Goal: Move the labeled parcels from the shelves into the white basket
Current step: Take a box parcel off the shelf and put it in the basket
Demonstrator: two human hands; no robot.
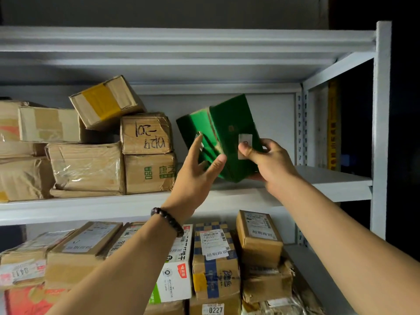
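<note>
One green parcel (229,123) tilts between left hand (195,176) and right hand (270,164)

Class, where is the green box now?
Head view, right of centre: the green box is tilted over the middle shelf, between left hand and right hand, right of the brown parcels.
</note>
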